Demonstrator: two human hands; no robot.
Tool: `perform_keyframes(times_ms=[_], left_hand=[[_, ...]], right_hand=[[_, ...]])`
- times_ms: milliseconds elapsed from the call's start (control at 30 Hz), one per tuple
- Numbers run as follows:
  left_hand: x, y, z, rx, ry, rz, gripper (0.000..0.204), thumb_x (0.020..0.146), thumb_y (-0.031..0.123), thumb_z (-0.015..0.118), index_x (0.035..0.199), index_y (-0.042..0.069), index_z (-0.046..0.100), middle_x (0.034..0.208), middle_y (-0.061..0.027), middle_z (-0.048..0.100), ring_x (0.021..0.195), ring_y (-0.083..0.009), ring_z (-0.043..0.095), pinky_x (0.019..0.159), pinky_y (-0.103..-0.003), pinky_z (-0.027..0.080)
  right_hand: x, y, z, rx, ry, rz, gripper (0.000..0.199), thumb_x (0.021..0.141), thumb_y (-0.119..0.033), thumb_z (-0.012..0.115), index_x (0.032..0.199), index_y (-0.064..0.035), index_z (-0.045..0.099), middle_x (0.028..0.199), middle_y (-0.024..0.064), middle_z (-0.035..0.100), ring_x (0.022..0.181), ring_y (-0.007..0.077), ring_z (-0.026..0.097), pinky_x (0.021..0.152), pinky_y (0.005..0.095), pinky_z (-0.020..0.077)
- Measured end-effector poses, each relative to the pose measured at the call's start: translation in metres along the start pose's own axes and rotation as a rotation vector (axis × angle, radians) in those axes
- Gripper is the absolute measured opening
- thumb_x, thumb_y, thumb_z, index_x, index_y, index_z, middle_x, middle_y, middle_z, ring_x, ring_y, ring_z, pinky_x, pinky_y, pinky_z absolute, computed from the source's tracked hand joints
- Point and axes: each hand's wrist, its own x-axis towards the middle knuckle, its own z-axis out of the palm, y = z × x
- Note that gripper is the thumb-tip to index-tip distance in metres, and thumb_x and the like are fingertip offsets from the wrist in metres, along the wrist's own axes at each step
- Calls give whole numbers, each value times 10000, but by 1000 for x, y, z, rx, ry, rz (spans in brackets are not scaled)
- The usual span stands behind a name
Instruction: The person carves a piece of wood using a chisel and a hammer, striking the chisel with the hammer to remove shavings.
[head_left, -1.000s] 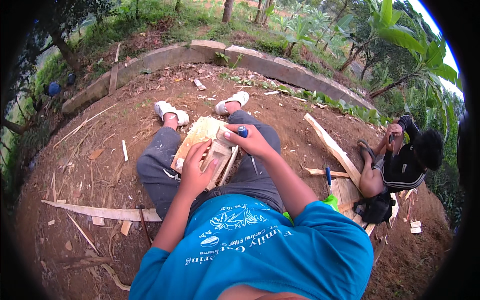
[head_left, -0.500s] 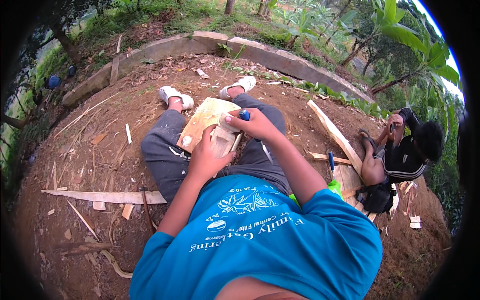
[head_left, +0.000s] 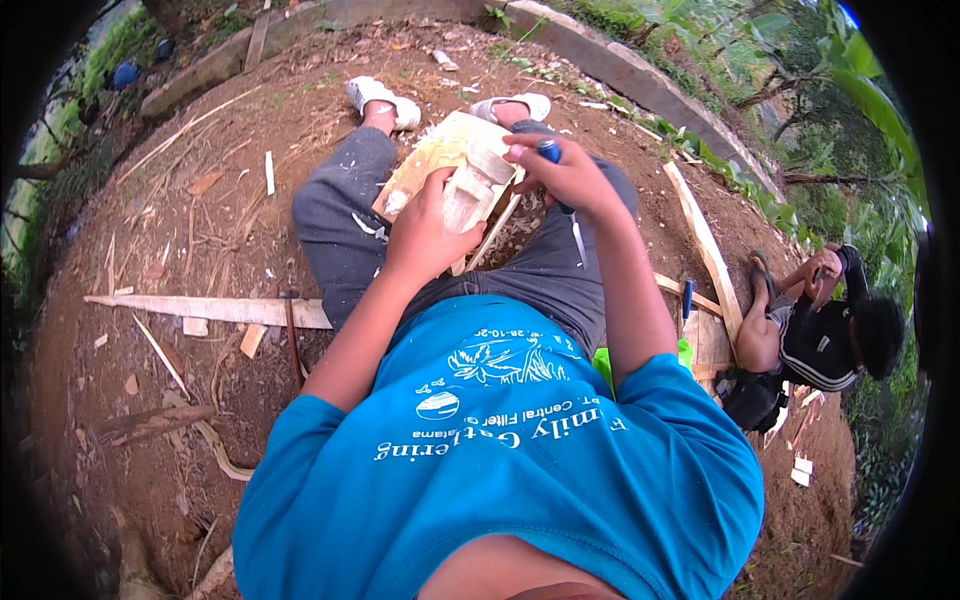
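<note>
The person sits on bare brown dirt ground [head_left: 150, 400] in the middle of the frame, with open room at the left, where only thin sticks and wood chips lie. A long pale plank [head_left: 205, 310] lies flat at the left, just beside the person's leg. A low stone curb [head_left: 640, 80] runs along the top edge, with green plants behind it. At the right, another person [head_left: 830, 335] sits low, near more planks [head_left: 705, 250]. In the upper middle, over the lap, the left hand [head_left: 425, 235] is wrapped around a small pale wood block [head_left: 470, 195]. The block looks light, cut and rough. It sits against a flat yellowish board [head_left: 430, 165] resting on the knees. The right hand [head_left: 570, 175] is closed on a blue-handled tool [head_left: 549, 152], just beside the block.
</note>
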Motion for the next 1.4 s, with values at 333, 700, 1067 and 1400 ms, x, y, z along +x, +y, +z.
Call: perform_keyframes(times_ms=[333,700,1067,1400], left_hand=[[38,-17,0,267,-354,-70,677,722,359,799,1315,78,632,1207,-137,621,1089,-365,661,922,-458,546],[32,-22,7,578,-309,63,741,900,481,716,1517,155,469,1133,-153,635,1057,-362,655,899,-466,534],[29,-24,16,628,-227,82,704,945,535,658,1387,6,520,1119,-202,664,1060,-374,650,901,-475,525],[30,-27,17,603,-183,117,654,938,520,673,1323,8,543,1098,-200,684,1027,-372,670,882,-470,531]], right_hand=[[2,-4,-51,597,334,-329,208,1042,-303,625,1056,-96,604,747,-4,560,629,115,597,569,265,477],[19,-31,-17,712,369,-681,343,1064,-338,598,832,-118,475,677,0,434,569,111,462,531,284,399],[75,-51,19,603,217,-608,383,1054,-346,634,767,-115,532,548,-17,494,413,73,441,379,242,345],[90,-49,25,633,166,-536,402,1050,-348,632,735,-123,522,525,-30,455,399,72,410,388,245,331]])
